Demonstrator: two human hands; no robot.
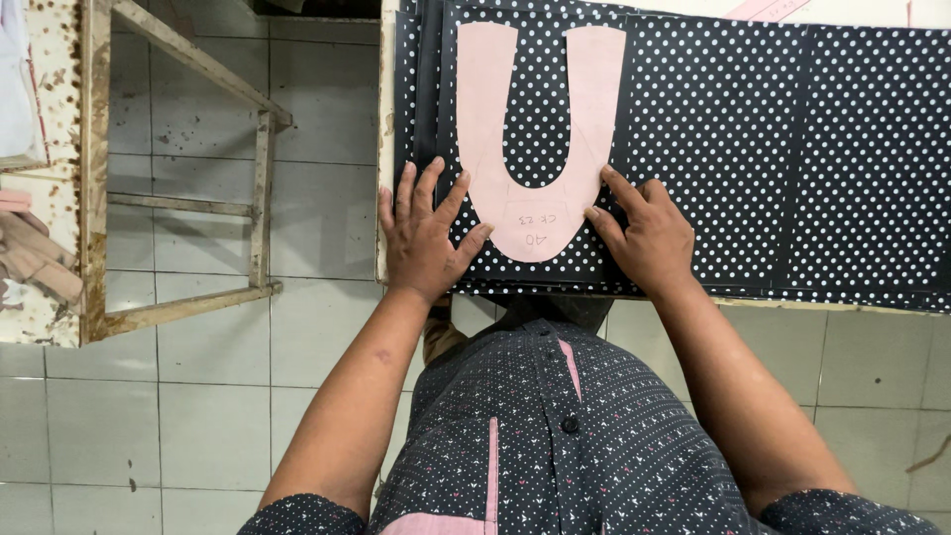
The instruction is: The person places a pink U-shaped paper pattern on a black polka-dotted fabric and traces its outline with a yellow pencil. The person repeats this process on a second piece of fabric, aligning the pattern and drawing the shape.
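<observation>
Pressing pink U-shaped template point(540, 213) flat on dotted fabric point(773, 149), left hand point(421, 238) at nine o'clock, right hand point(644, 233) at three, both open, gripping nothing; risking template slippage under uneven pressure.

floor: I see pale square tiles point(198, 416), stained | left: worn wooden frame point(260, 188) standing on the tiles | far left edge: I note a rusty, speckled surface point(45, 89) carrying stacked tan strips point(35, 260)

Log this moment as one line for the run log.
left hand flat on dotted fabric | right hand touching pink U-shaped pattern
</observation>
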